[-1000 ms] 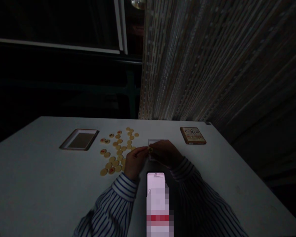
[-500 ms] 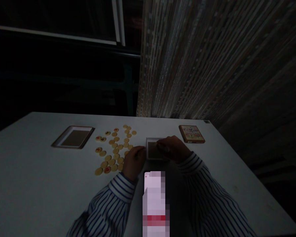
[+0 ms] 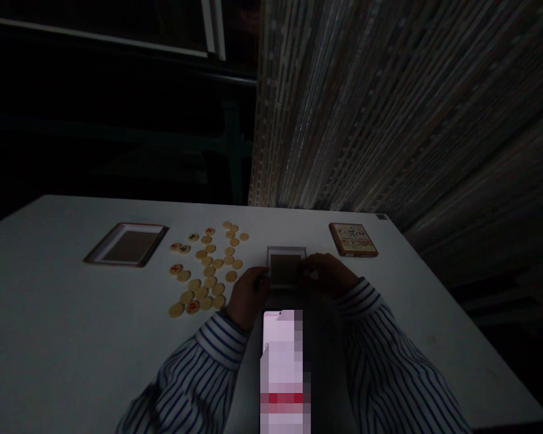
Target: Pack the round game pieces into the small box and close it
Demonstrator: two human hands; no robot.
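A small open box tray [image 3: 286,265] with a brown inside lies on the white table [image 3: 72,337] in front of me. My left hand [image 3: 248,296] rests against its left side with fingers curled. My right hand [image 3: 328,274] is at its right side, fingers bent onto the rim. Several round yellow game discs [image 3: 208,271], some with red marks, are scattered just left of my left hand. In this dim light I cannot make out whether either hand holds a disc.
A second open box tray [image 3: 127,244] lies at the far left. A printed box lid [image 3: 353,239] lies at the far right. A lit phone [image 3: 283,367] stands between my striped sleeves. A beaded curtain [image 3: 389,108] hangs behind the table.
My hands, which met over the small tray pinching a disc a second ago, have drawn apart to the tray's two sides, uncovering its brown inside. The view has tilted down slightly.
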